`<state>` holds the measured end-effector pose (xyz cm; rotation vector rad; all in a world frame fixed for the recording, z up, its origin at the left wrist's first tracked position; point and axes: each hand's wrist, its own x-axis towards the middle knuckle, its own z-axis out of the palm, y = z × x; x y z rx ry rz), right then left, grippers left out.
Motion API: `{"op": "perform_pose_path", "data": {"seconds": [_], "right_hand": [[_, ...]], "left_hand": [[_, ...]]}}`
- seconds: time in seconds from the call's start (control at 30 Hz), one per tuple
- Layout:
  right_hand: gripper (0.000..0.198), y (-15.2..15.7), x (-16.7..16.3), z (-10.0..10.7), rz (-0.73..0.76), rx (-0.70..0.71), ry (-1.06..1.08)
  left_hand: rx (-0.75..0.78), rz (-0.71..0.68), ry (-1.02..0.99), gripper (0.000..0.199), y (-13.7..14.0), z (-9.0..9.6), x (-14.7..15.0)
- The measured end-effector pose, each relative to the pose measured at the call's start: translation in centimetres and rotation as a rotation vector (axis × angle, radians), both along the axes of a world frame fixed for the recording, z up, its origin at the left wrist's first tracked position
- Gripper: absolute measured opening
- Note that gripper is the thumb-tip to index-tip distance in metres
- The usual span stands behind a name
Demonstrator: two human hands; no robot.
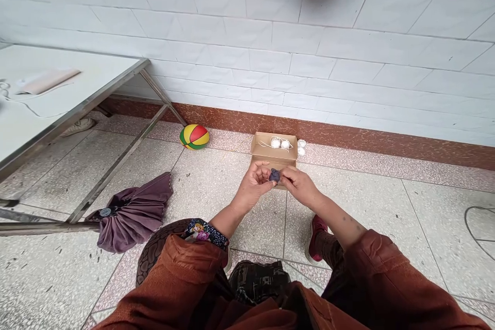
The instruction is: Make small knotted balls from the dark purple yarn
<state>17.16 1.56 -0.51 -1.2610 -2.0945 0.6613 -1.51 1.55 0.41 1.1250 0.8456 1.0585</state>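
Observation:
A small dark blue-grey bundle [274, 175], soft-looking and crumpled, is held between my two hands above an open cardboard box [266, 151]. My left hand [254, 184] supports it from the left, with the thumb at its lower side and the fingers curled. From the right, my right hand [300, 185] pinches its edge between thumb and fingers. Two white balls with loose strings, one of them a white ball [275, 142], rest at the back part of the box. Much of the box's front part is hidden behind my hands.
Right of the box lie small white round things [301, 147] on the floor. A colourful ball [194, 136] sits near the wall. To the left stand a metal-framed table [112, 69] and a folded purple umbrella [133, 211]. A cable [467, 221] lies at far right.

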Motion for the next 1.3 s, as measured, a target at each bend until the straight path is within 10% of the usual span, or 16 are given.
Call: {"op": "perform_pose_path", "data": {"seconds": [0.4,0.6,0.73,1.0,1.3], "right_hand": [[0.017,-0.8,-0.2,1.4,0.188,0.109,0.002],[0.016,0.3,0.3,0.8,-0.032,0.044,0.086],[0.014,-0.4,-0.4,0.0,0.006,0.004,0.047],[0.014,-1.4,-0.9,1.4,0.192,0.081,0.023],[0.016,0.3,0.3,1.3,-0.042,0.058,0.073]], "left_hand": [[0.123,0.073,0.445,0.059,0.1,-1.1,0.1],[0.104,-0.09,0.148,0.058,-0.7,0.3,0.2],[0.006,0.042,-0.018,0.055,-0.1,0.5,0.1],[0.072,0.199,0.315,0.055,0.6,-1.1,-0.1],[0.133,-0.08,0.2,0.055,-0.7,0.0,0.3]]}}
